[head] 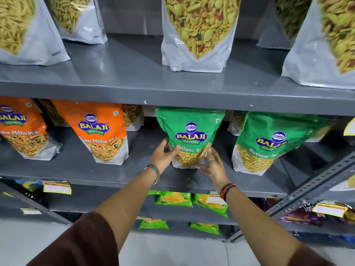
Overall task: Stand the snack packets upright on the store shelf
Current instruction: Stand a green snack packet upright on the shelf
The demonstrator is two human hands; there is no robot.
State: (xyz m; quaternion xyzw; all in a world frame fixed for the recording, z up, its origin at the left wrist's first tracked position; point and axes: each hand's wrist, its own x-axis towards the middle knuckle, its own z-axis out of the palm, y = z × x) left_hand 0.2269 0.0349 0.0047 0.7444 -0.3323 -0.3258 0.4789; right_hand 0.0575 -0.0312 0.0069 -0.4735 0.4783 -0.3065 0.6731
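Observation:
A green Balaji Ratlami Sev packet (189, 131) stands upright on the grey middle shelf (115, 169). My left hand (165, 153) grips its lower left edge, thumb on the front. On the packet's lower right corner rests my right hand (212, 164), fingers spread against the base. A second green packet (269, 143) stands to the right, leaning slightly. Two orange Mitha Mix packets (99, 131) (21, 127) stand to the left.
The upper shelf (134, 77) holds large clear-window namkeen pouches (197, 31). Smaller packets stand at the back of the middle shelf (132, 116). Small green packets (172, 199) lie on lower shelves. A slotted metal upright (311, 187) runs at the right.

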